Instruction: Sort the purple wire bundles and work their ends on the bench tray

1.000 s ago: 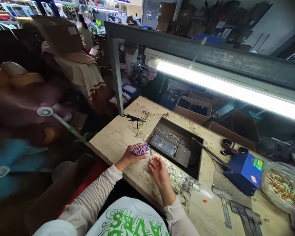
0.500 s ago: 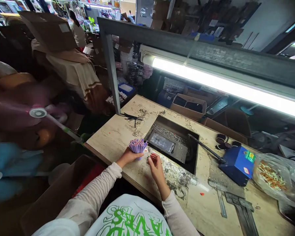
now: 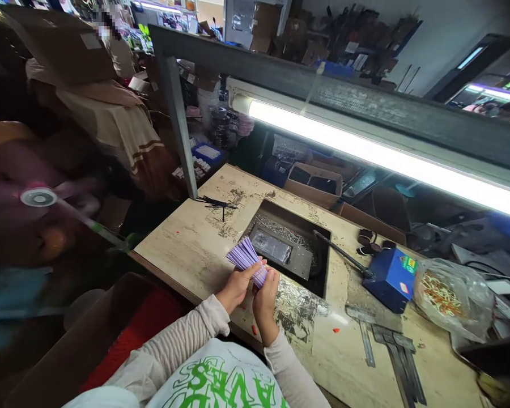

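A bundle of thin purple wires (image 3: 243, 255) is held over the near edge of the workbench, tilted to the upper left with its upper ends fanned out. My left hand (image 3: 236, 288) is closed around the bundle's middle. Closed at its lower right end is my right hand (image 3: 265, 300), its fingertips close to those of the left. The fingers partly hide the lower wires. Just beyond the hands, a recessed metal tray (image 3: 323, 277) is sunk into the bench, with a shiny rectangular pool (image 3: 272, 245) and silvery scraps in it.
A blue box (image 3: 393, 277) with a dark rod stands right of the recess, beside a plastic bag of orange-and-white pieces (image 3: 442, 294). Metal tools (image 3: 397, 351) lie at the front right. Black strips (image 3: 216, 203) lie far left. A lamp (image 3: 365, 150) hangs low over the bench; a fan (image 3: 38, 196) spins at left.
My right hand has come in from beside the bundle and closed on its lower end. The bundle has tipped from near upright to leaning left. The view has shifted to the right.
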`<move>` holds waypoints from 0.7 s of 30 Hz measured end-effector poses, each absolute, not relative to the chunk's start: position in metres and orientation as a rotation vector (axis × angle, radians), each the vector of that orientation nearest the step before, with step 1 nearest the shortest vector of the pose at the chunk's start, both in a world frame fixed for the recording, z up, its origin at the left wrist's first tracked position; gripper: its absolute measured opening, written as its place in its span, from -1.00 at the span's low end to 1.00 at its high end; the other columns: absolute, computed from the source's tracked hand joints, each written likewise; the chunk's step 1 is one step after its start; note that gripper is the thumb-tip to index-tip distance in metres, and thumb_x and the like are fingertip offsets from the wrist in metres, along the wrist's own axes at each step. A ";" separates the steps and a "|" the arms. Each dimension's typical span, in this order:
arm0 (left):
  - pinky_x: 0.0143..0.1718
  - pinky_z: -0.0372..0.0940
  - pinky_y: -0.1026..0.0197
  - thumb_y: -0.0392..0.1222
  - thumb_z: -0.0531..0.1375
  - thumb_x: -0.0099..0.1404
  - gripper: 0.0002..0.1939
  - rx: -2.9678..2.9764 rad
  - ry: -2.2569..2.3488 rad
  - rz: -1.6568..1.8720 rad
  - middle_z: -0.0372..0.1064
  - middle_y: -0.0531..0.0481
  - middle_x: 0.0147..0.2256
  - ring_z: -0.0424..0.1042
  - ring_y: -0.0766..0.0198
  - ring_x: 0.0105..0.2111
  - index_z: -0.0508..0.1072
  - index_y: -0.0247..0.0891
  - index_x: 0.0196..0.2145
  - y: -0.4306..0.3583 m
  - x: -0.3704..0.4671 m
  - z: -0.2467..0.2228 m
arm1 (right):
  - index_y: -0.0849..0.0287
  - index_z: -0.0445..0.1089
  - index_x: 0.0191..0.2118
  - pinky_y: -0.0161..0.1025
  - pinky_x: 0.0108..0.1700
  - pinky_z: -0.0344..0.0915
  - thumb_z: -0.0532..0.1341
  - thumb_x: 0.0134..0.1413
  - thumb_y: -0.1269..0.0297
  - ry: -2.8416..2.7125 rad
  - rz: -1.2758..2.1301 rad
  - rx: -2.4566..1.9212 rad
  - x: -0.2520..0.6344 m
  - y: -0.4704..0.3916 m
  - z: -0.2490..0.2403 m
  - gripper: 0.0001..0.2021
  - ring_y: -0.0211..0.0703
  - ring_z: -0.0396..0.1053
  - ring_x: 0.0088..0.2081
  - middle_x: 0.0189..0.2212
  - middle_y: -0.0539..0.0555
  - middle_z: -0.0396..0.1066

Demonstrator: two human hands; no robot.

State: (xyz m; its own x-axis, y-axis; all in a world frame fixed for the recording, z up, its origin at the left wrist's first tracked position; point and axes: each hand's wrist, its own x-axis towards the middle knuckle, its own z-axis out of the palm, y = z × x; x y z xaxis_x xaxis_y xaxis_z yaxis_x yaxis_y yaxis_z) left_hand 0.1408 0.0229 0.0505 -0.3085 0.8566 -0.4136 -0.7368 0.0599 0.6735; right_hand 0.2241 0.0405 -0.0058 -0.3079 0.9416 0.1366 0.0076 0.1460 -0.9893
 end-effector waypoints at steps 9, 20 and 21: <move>0.15 0.15 -0.02 0.11 0.41 -0.08 -0.43 0.273 0.895 1.421 0.49 -0.25 -0.09 0.40 0.00 0.00 0.54 -0.34 -0.19 0.044 0.162 0.039 | 0.10 0.22 -0.39 -0.30 -0.46 0.16 0.04 0.14 -0.10 -1.208 1.179 -1.253 0.252 0.084 0.000 -0.65 -0.25 0.18 -0.53 -0.54 -0.08 0.25; -0.32 0.45 0.12 -0.06 0.21 0.20 -0.57 1.028 2.083 1.508 0.41 -0.19 -0.09 0.44 0.17 -0.20 0.33 -0.26 0.00 -0.031 0.047 -0.017 | 0.15 0.35 -0.37 -0.25 -0.36 0.12 0.05 0.16 0.03 -2.114 0.464 -1.339 0.312 0.239 0.023 -0.69 -0.14 0.29 -0.46 -0.50 0.05 0.40; -0.33 0.46 0.13 -0.07 0.20 0.22 -0.59 1.076 2.134 1.490 0.41 -0.18 -0.11 0.44 0.17 -0.21 0.33 -0.27 -0.01 -0.037 0.041 -0.020 | 0.15 0.36 -0.36 -0.25 -0.35 0.12 0.04 0.18 0.05 -2.235 0.415 -1.318 0.308 0.249 0.020 -0.70 -0.12 0.31 -0.43 -0.47 0.08 0.42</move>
State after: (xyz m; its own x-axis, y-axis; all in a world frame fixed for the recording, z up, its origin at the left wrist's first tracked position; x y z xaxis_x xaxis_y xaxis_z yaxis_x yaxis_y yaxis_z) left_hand 0.0406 -0.0373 -0.0204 -0.6634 0.7328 0.1514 0.3943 0.1704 0.9031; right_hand 0.3081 0.2489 0.0204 -0.4003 0.8759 0.2695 0.7206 0.4825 -0.4980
